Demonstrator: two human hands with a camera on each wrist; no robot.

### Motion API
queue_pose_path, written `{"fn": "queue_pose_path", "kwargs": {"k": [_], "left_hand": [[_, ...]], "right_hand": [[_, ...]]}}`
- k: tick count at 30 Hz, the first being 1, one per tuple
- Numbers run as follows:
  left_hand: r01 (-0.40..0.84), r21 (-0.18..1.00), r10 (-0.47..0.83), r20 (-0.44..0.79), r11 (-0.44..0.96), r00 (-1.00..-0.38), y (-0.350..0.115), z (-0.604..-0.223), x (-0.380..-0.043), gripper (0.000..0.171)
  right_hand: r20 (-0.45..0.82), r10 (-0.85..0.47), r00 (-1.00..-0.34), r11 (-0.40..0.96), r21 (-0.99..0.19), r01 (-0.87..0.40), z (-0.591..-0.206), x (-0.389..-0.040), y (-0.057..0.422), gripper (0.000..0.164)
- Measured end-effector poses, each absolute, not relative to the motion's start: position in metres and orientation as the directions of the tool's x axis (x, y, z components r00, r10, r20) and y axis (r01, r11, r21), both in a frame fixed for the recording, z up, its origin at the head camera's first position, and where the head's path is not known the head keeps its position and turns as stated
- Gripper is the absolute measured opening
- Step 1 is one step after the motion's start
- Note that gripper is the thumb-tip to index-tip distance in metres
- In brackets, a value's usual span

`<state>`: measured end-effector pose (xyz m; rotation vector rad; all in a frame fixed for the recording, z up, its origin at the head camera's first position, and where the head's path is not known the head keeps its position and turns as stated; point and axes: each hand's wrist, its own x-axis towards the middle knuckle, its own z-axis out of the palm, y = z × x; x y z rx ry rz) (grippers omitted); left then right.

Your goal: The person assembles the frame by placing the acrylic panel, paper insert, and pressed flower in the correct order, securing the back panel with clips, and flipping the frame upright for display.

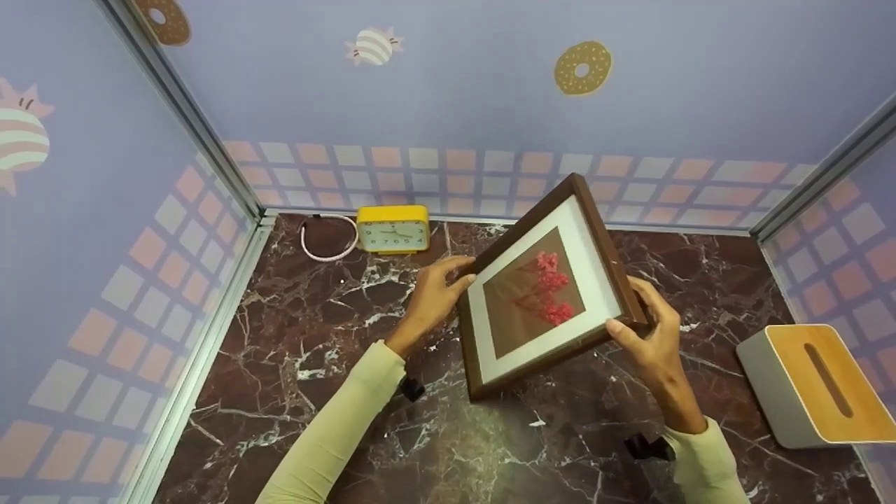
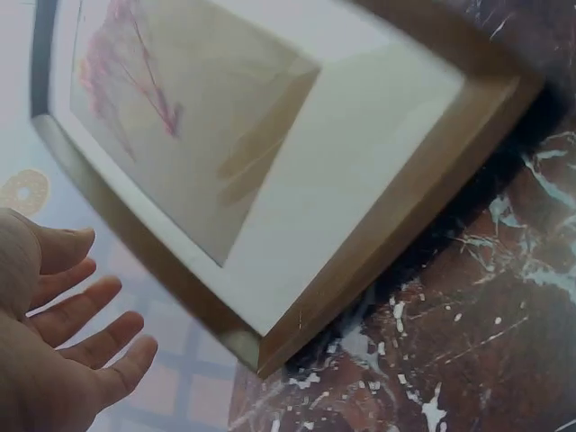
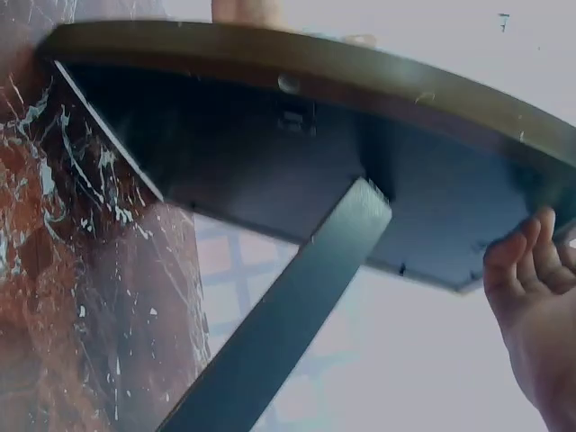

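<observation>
A brown wooden picture frame [image 1: 610, 253] with a white mat and red flowers is held up tilted over the dark marble table. My right hand [image 1: 652, 337] grips its lower right corner, thumb on the front edge and fingers behind. My left hand [image 1: 437, 294] is at the frame's left edge; in the left wrist view its fingers [image 2: 99, 310] are loosely spread beside the frame, with a gap visible. From the right wrist view, the dark back panel [image 3: 243, 171] shows, with a support leg [image 3: 297, 306] swung out from it.
A yellow alarm clock [image 1: 393, 229] stands by the back wall, beside a pale ring-shaped band [image 1: 329, 258]. At the right is a grey tissue box [image 1: 777, 392] with a wooden lid. Patterned panels [image 1: 455, 84] enclose the marble table [image 1: 301, 420] at the back and sides.
</observation>
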<state>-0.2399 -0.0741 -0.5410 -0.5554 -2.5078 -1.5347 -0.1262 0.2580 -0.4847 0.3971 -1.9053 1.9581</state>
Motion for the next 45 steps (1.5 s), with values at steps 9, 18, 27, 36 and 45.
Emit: {"fn": "queue_pose_path", "kwargs": {"k": [9, 18, 27, 36, 45], "left_hand": [[0.382, 0.823, 0.277, 0.285, 0.419, -0.918, -0.070, -0.549, -0.252, 0.042], [0.344, 0.841, 0.272, 0.245, 0.418, -0.930, -0.072, -0.548, -0.264, 0.037], [0.302, 0.853, 0.265, 0.201, 0.426, -0.943, -0.077, -0.558, -0.268, 0.029], [0.264, 0.863, 0.215, 0.186, 0.431, -0.959, -0.090, -0.559, -0.259, 0.029], [0.228, 0.889, 0.181, 0.168, 0.398, -0.969, -0.098, -0.564, -0.235, 0.034]], "right_hand": [[0.450, 0.010, -0.893, 0.002, -0.893, -0.450, -0.508, -0.110, 0.261, 0.055], [0.321, -0.196, -0.927, 0.377, -0.847, -0.374, -0.556, -0.074, 0.227, 0.029], [0.443, -0.075, -0.893, 0.420, -0.798, -0.431, -0.577, -0.066, 0.200, 0.025], [0.389, 0.080, -0.918, 0.460, -0.831, -0.312, -0.572, -0.076, 0.219, 0.018], [0.446, 0.133, -0.885, 0.431, -0.830, -0.354, -0.549, -0.091, 0.237, 0.010]]}}
